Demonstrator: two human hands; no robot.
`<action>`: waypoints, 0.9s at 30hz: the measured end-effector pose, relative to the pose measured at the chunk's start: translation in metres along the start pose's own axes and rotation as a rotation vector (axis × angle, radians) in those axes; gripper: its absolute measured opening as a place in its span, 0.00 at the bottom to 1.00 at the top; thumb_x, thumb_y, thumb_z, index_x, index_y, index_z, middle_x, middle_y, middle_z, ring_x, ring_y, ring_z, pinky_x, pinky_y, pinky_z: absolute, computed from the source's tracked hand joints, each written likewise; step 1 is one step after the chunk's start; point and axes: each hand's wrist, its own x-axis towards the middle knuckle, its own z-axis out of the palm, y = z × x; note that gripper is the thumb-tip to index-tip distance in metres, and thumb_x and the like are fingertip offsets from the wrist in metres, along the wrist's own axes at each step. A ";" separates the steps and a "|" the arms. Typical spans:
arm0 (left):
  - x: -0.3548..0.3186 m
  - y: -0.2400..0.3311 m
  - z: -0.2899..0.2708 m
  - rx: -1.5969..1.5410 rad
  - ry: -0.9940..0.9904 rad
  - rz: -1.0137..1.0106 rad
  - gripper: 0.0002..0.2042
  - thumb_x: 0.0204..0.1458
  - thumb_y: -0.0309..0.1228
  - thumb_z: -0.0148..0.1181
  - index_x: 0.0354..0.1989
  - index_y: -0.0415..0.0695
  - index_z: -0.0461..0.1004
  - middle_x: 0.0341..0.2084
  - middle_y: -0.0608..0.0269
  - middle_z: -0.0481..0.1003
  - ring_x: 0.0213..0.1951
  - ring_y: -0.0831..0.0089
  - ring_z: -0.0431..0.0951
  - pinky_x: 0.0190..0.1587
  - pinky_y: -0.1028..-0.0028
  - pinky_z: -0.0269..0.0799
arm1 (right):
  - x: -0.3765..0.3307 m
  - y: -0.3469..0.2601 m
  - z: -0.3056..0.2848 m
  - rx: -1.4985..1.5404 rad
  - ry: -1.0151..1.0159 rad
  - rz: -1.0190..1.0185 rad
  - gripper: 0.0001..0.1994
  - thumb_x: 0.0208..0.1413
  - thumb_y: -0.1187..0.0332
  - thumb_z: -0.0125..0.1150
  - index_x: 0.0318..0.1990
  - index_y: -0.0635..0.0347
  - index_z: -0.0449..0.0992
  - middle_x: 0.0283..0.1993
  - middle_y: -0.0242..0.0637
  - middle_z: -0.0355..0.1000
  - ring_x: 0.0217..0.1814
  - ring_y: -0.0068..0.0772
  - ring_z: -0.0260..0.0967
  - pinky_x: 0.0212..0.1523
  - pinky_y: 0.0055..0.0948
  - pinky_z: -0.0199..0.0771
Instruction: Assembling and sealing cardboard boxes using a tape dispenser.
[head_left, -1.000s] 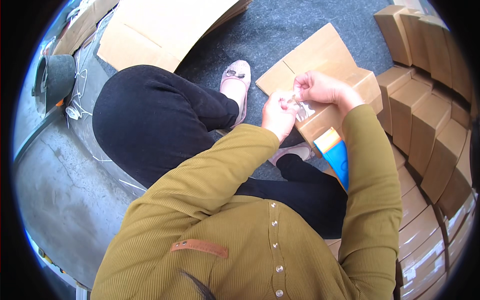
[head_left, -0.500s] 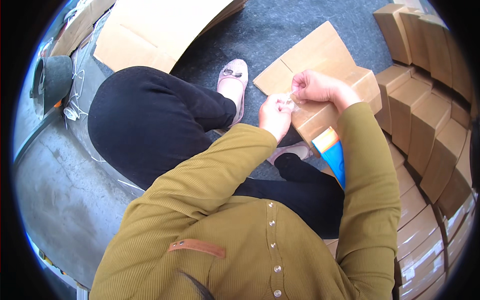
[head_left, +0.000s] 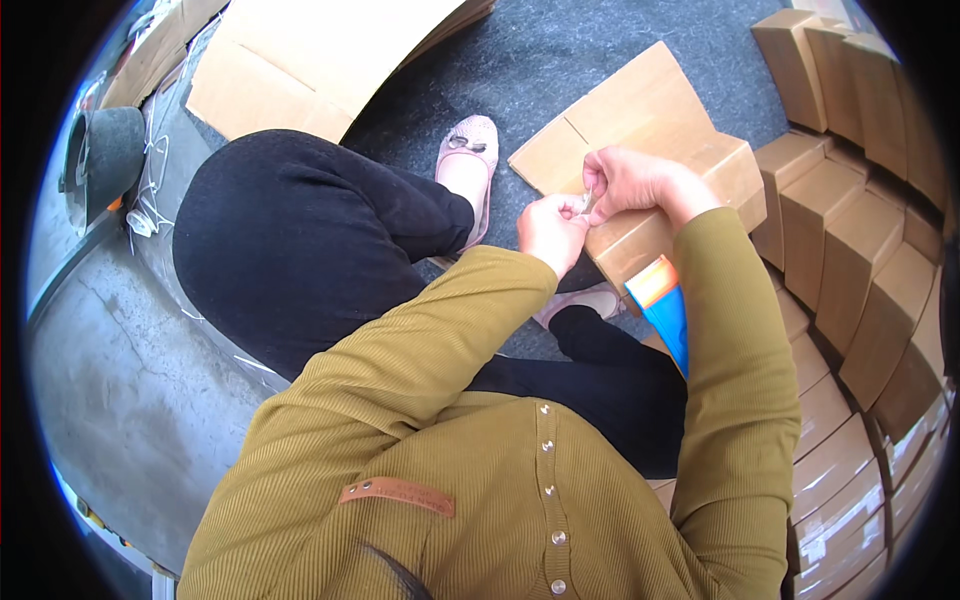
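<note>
Both hands meet over the near left corner of a brown cardboard box (head_left: 632, 243), whose long flap spreads out behind it. My left hand (head_left: 550, 234) is closed, thumb and fingertips pinching a small crinkled piece of clear plastic (head_left: 586, 204). Fingertips of my right hand (head_left: 638, 186) pinch the same piece from the other side, with the wrist above the box. Whether it is tape or part of a bag cannot be made out. A blue and orange flat packet (head_left: 664, 312) leans at the box's near side, partly covered by my right sleeve.
Stacked brown boxes (head_left: 860, 230) line the right side, some with shiny tape. A large cardboard sheet (head_left: 270, 75) lies at the far left. Beyond my bent knee, a dark bucket (head_left: 112, 160) lies beside white string (head_left: 153, 180). My shoe (head_left: 468, 150) rests on the dark floor.
The right fingers have shifted slightly down and closer to the left fingertips, and less of the clear plastic shows between them. The box and packet look nearly unmoved.
</note>
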 end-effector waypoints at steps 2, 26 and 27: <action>0.000 0.001 0.001 0.023 -0.010 0.000 0.08 0.44 0.27 0.72 0.34 0.42 0.83 0.28 0.57 0.83 0.32 0.70 0.83 0.40 0.70 0.78 | 0.001 0.002 0.000 -0.010 -0.005 0.013 0.21 0.34 0.71 0.80 0.36 0.60 0.73 0.34 0.32 0.73 0.37 0.28 0.71 0.38 0.29 0.73; 0.023 -0.020 0.004 -0.433 -0.259 -0.363 0.09 0.48 0.24 0.73 0.37 0.39 0.82 0.37 0.65 0.82 0.39 0.76 0.78 0.42 0.76 0.73 | 0.011 -0.003 0.007 -0.234 0.024 0.066 0.28 0.35 0.64 0.82 0.44 0.63 0.74 0.41 0.48 0.78 0.46 0.47 0.77 0.44 0.39 0.75; 0.022 -0.019 0.005 -0.432 -0.261 -0.364 0.09 0.48 0.24 0.73 0.37 0.39 0.82 0.37 0.65 0.82 0.39 0.76 0.78 0.42 0.76 0.73 | 0.012 -0.004 0.009 -0.232 0.024 0.067 0.28 0.35 0.64 0.82 0.44 0.63 0.74 0.41 0.48 0.78 0.46 0.47 0.77 0.44 0.39 0.75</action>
